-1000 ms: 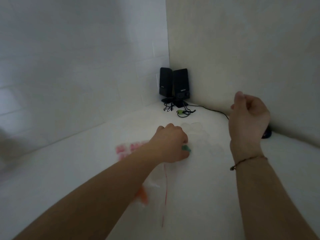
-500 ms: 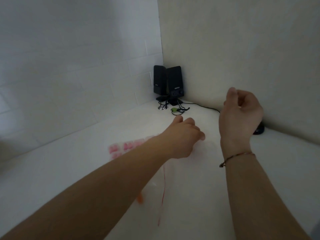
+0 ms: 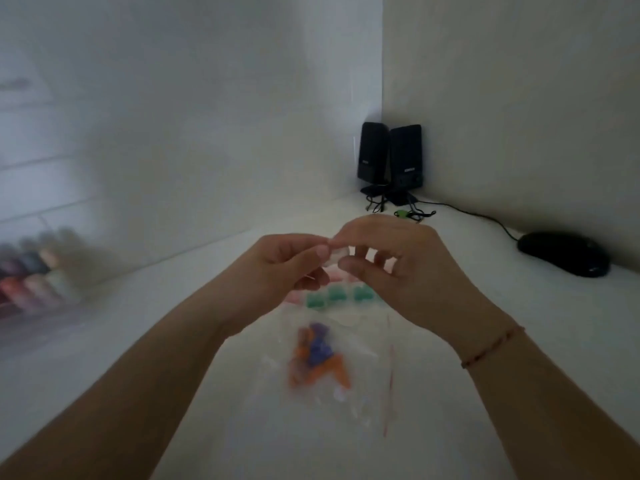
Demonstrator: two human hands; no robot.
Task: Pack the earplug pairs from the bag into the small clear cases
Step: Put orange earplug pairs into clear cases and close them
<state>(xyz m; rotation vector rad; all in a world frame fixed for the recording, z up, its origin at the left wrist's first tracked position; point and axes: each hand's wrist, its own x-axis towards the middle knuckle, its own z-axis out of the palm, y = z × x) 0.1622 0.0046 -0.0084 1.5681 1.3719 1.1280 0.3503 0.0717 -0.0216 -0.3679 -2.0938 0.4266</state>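
Both hands meet above the white table. My left hand and my right hand pinch a small clear case between their fingertips; whether it is open or closed is blurred. Below them lies a clear zip bag with a red seal line, holding orange and purple earplugs. Just past the bag, under the hands, sit cases with green earplugs and pink ones, partly hidden.
Two black speakers stand in the wall corner with cables and a green plug in front. A black mouse rests at the right by the wall. A blurred row of coloured small bottles lines the left wall.
My left hand left the table and rose; my right hand came in to meet it, and both now hold a clear case. The camera swung left and down, bringing bag and bottles into view.
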